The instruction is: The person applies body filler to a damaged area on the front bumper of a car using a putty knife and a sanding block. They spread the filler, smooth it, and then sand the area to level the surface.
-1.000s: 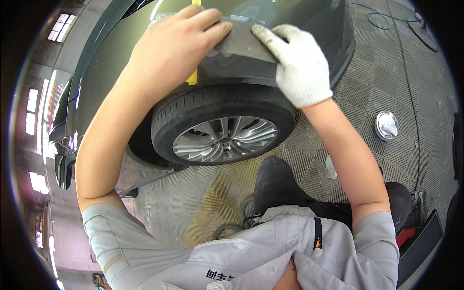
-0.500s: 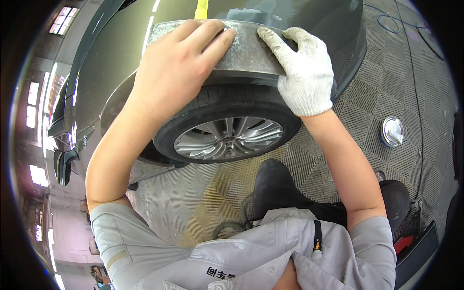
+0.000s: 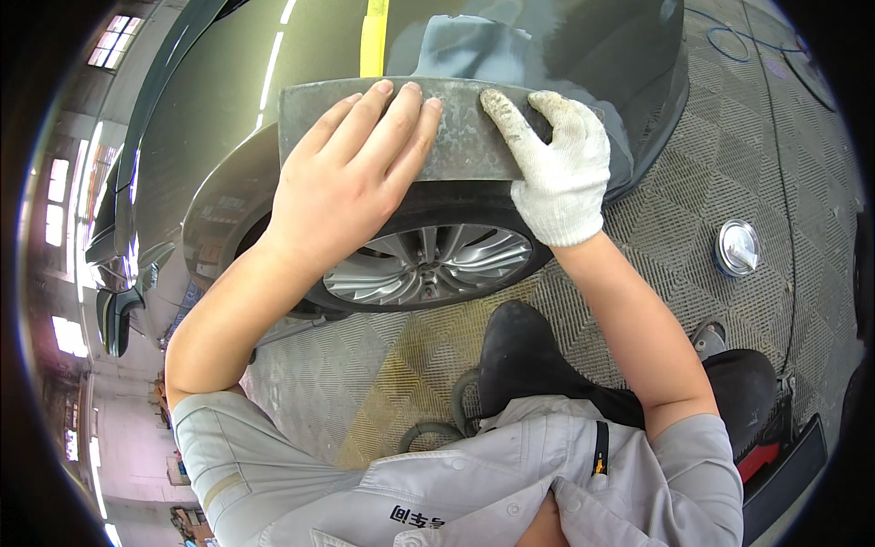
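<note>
My bare left hand [image 3: 351, 178] lies over the left part of a mottled grey rectangular sheet [image 3: 460, 137], its fingers stretched along the surface and pointing away from me. Its thumb is hidden. At the sheet's right end, my right hand [image 3: 558, 164], in a white knit glove with soiled fingertips, bears on it with thumb and fingers. The sheet rests against the car's fender, just above the wheel [image 3: 428, 264], covering the top of the tire. Beyond it show a pale blue-grey patch [image 3: 474, 50] on the dull grey panel and a strip of yellow tape [image 3: 373, 41].
A round can [image 3: 738, 248] stands on the grated floor [image 3: 702, 173] to the right. A blue hose [image 3: 734, 41] curls at the far right, and a dark cable runs along the floor. My black shoe [image 3: 517, 342] is near the wheel. The car's mirror [image 3: 116, 319] juts out at left.
Both hands have drawn the grey sheet toward me, down over the wheel arch and tire. More of the blue-grey patch and yellow tape shows beyond its far edge.
</note>
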Demonstrator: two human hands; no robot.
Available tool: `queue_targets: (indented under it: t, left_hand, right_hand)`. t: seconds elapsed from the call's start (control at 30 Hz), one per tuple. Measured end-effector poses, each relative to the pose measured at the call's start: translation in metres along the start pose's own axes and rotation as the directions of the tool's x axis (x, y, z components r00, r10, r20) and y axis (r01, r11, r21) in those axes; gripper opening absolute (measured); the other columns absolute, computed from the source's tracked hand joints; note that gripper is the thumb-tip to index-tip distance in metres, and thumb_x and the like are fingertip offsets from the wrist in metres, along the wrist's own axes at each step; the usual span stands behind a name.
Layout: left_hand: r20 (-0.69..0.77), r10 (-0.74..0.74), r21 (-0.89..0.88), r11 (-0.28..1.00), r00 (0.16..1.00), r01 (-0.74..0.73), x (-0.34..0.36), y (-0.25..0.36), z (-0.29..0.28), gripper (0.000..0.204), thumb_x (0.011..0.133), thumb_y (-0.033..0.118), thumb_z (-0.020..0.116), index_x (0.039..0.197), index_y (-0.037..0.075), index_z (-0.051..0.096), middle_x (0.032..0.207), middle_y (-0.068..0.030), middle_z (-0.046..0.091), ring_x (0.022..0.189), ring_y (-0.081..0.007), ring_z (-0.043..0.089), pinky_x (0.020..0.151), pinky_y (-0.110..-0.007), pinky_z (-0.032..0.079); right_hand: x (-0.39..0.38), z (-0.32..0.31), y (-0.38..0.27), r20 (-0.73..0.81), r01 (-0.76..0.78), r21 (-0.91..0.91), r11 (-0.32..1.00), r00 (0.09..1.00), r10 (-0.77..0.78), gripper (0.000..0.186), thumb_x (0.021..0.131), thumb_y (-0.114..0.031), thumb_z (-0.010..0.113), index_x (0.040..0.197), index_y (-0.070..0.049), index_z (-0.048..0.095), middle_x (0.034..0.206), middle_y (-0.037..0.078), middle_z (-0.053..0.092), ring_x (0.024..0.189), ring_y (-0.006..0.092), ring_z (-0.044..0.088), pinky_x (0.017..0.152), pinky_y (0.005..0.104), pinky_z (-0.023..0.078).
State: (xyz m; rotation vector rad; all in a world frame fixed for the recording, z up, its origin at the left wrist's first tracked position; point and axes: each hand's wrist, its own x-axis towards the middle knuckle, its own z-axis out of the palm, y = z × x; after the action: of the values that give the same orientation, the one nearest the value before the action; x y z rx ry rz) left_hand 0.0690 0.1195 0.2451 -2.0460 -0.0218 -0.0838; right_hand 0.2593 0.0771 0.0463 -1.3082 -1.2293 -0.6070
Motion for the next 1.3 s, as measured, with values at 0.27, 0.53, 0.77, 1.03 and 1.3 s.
queue_targets:
  t: [0.27,0.53,0.77,1.03,1.3]
  left_hand:
    - [0.067,-0.003,0.009,1.000,0.998,0.002,-0.015,0.017,-0.003,0.054,0.097,0.013,0.068,0.151,0.007,0.071,0.147,-0.0091,0.073,0.133,-0.0275,0.072,0.115,-0.042,0.057]
    - [0.004,-0.058,-0.115,0.992,0.998,0.058,0.014,-0.002,-0.037,0.045,0.092,0.017,0.070,0.134,0.002,0.073,0.129,-0.0090,0.072,0.122,-0.0274,0.070,0.113,-0.043,0.056]
    - [-0.002,-0.073,-0.141,0.987,0.997,0.072,0.041,-0.035,-0.039,0.038,0.091,0.010,0.072,0.129,0.004,0.074,0.124,-0.0053,0.074,0.120,-0.0268,0.072,0.109,-0.041,0.058]
    - [0.030,-0.095,-0.166,0.981,0.995,0.099,0.035,-0.022,-0.039,0.038,0.091,0.010,0.072,0.128,0.005,0.073,0.121,-0.0053,0.073,0.119,-0.0262,0.072,0.108,-0.041,0.058]
    - [0.095,-0.139,-0.142,0.978,0.986,0.151,0.034,-0.026,-0.031,0.059,0.084,0.000,0.077,0.142,0.008,0.070,0.141,-0.0027,0.072,0.130,-0.0260,0.069,0.109,-0.042,0.058]
  right_hand:
    - [-0.015,0.002,-0.005,-0.036,0.044,-0.010,0.999,0.998,-0.044,0.061,0.080,-0.006,0.075,0.138,-0.024,0.084,0.123,0.013,0.069,0.108,0.0351,0.069,0.092,0.0495,0.058]
    - [0.016,-0.029,0.008,-0.085,0.128,-0.022,0.991,0.988,-0.130,0.055,0.086,-0.007,0.072,0.137,-0.024,0.084,0.119,0.012,0.073,0.104,0.0335,0.072,0.090,0.0475,0.060]
    - [0.063,-0.030,0.029,0.015,0.172,-0.088,0.981,0.985,-0.171,0.053,0.093,-0.008,0.073,0.140,-0.031,0.082,0.120,0.008,0.077,0.107,0.0312,0.073,0.095,0.0461,0.060]
    - [0.055,-0.032,0.025,0.074,0.160,-0.078,0.984,0.985,-0.155,0.055,0.093,-0.007,0.073,0.142,-0.031,0.081,0.125,0.009,0.076,0.110,0.0308,0.072,0.096,0.0464,0.060]
    - [0.067,-0.027,0.029,0.066,0.174,-0.096,0.980,0.984,-0.168,0.055,0.093,-0.006,0.073,0.142,-0.030,0.081,0.126,0.010,0.076,0.113,0.0324,0.073,0.098,0.0471,0.060]
